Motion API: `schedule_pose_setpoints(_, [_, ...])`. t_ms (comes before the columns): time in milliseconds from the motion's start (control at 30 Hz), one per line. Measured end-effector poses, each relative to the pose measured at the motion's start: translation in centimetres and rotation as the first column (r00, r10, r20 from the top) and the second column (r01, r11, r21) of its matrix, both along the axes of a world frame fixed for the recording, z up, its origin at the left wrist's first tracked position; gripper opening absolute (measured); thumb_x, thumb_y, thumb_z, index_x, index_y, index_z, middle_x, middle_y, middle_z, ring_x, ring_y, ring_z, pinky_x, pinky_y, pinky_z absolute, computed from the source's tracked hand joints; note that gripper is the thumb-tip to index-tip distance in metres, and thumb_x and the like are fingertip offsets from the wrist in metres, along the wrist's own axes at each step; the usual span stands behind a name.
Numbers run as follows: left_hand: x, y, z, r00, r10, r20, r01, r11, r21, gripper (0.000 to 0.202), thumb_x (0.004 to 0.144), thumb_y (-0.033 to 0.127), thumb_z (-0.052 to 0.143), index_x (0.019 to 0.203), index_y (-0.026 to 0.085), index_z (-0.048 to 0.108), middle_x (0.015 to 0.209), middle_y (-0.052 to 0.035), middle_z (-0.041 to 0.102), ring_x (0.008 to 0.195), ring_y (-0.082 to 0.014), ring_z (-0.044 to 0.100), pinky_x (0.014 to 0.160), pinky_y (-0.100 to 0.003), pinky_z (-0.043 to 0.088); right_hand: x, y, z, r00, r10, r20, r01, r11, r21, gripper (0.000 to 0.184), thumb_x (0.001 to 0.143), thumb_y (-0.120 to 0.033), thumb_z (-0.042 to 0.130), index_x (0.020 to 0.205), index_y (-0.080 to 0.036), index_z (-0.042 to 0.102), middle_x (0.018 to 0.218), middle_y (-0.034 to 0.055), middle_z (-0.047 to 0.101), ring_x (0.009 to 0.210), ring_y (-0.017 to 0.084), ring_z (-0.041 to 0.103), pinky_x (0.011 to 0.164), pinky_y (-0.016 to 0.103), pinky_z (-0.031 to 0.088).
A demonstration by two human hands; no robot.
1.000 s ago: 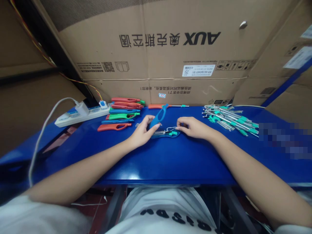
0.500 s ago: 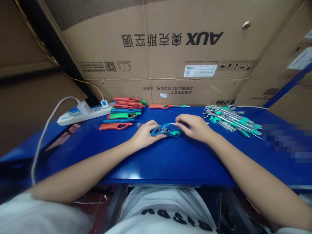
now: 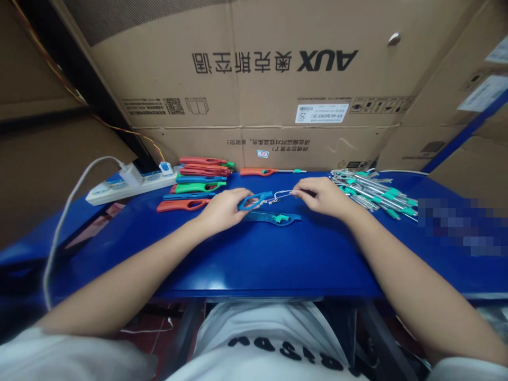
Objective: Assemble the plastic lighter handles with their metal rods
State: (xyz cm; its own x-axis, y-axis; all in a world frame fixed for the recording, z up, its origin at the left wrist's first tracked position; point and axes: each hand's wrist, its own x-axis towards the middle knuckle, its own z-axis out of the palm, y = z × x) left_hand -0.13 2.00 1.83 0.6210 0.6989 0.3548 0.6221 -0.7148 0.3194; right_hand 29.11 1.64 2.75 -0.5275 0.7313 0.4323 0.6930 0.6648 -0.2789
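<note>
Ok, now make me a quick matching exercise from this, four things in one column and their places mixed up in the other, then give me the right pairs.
Things
1. Blue handle piece
2. White wire
3. Metal rods
4. Power strip

Places
A. Piled on the table, beyond the right hand
B. Gripped by the left hand
C. Toward the left side of the table, with plugs in it
D. Pinched in the fingers of the right hand

Right pairs: 1-B, 2-D, 3-A, 4-C
</note>
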Motion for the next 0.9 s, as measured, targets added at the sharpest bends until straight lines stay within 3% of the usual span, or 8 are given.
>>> schedule_pose_setpoints(200, [-2.3,1.3,0.9,0.952,0.19,-0.238,-0.17,0.98,0.1,0.019,0.09,0.03,0.058,0.098,0.017,0.068,0.099,-0.0104,0.072,0.088,-0.0267,0.067,0.071,-0.031,0.045,1.2,0.0,0.7,0.997,-0.042,-0.07,0.047,0.996,0.072,0.028,0.094,-0.034,0.053,0.077,-0.02,0.069,0.075,0.0059,0.072,0.066,0.018,0.062,0.065,0.029,0.043])
schedule_pose_setpoints(300, [-3.0,2.3,0.7,0.966,0.248,-0.077,-0.25,0.968,-0.021,0.034,0.092,0.047,0.055,0.091,0.016,0.069,0.089,-0.0092,0.072,0.08,-0.0254,0.066,0.072,-0.032,0.046,2.4,-0.1,1.5,0.965,-0.136,-0.223,0.151,0.987,0.052,0.03,0.095,-0.038,0.052,0.075,-0.02,0.064,0.068,0.0029,0.067,0.061,0.017,0.058,0.061,0.028,0.042])
schedule_pose_setpoints(367, [-2.5,2.3,0.4,0.97,0.209,0.126,-0.192,0.972,-0.138,0.041,0.09,0.054,0.056,0.094,0.016,0.07,0.094,-0.0082,0.073,0.085,-0.0246,0.066,0.079,-0.033,0.048,2.2,-0.3,1.8,0.95,-0.14,-0.28,0.156,0.987,0.035,0.03,0.097,-0.04,0.051,0.078,-0.02,0.063,0.067,0.0014,0.064,0.061,0.016,0.057,0.062,0.028,0.043])
schedule_pose_setpoints(467, [-0.7,1.1,-0.5,0.931,0.147,0.334,-0.048,0.957,-0.287,0.043,0.085,0.056,0.063,0.1,0.016,0.072,0.099,-0.0071,0.072,0.089,-0.022,0.064,0.081,-0.032,0.049,0.2,-1.1,1.5,0.959,-0.013,-0.282,0.029,0.998,0.049,0.028,0.1,-0.039,0.046,0.086,-0.021,0.063,0.08,0.0034,0.068,0.074,0.018,0.062,0.073,0.03,0.048])
schedule_pose_setpoints(533, [0.6,0.0,-1.0,0.898,0.171,0.405,0.023,0.901,-0.432,0.046,0.082,0.058,0.065,0.099,0.016,0.07,0.084,-0.0039,0.069,0.071,-0.0159,0.059,0.067,-0.027,0.047,-1.8,-1.8,0.9,0.966,0.086,-0.242,-0.077,0.996,0.045,0.026,0.102,-0.036,0.043,0.096,-0.021,0.064,0.094,0.0061,0.071,0.086,0.019,0.065,0.08,0.032,0.049])
schedule_pose_setpoints(633, [1.9,-1.3,-1.5,0.827,0.259,0.499,0.141,0.763,-0.63,0.051,0.077,0.061,0.07,0.101,0.016,0.065,0.068,0.0029,0.058,0.047,-0.0065,0.039,0.045,-0.021,0.031,-4.2,-3.0,-0.1,0.974,0.159,-0.162,-0.167,0.985,-0.033,0.027,0.104,-0.031,0.037,0.118,-0.021,0.058,0.111,0.0087,0.07,0.093,0.019,0.065,0.083,0.032,0.049])
schedule_pose_setpoints(733, [2.4,-2.1,-1.4,0.766,0.321,0.557,0.238,0.662,-0.71,0.052,0.075,0.061,0.073,0.098,0.017,0.061,0.062,0.0056,0.052,0.041,-0.0041,0.031,0.04,-0.019,0.024,-5.5,-3.8,-0.7,0.986,0.139,-0.094,-0.149,0.983,-0.109,0.032,0.1,-0.039,0.049,0.127,-0.021,0.051,0.114,0.0097,0.068,0.091,0.02,0.065,0.078,0.032,0.049])
schedule_pose_setpoints(900, [2.4,-2.6,-1.1,0.808,0.298,0.508,0.228,0.637,-0.736,0.052,0.076,0.06,0.072,0.102,0.015,0.068,0.051,0.0082,0.045,0.039,-0.0053,0.031,0.039,-0.02,0.026,-5.7,-3.9,-0.8,0.999,0.043,0.005,-0.042,0.989,-0.139,0.027,0.096,-0.041,0.055,0.115,-0.022,0.054,0.102,0.0063,0.066,0.083,0.019,0.063,0.069,0.029,0.045])
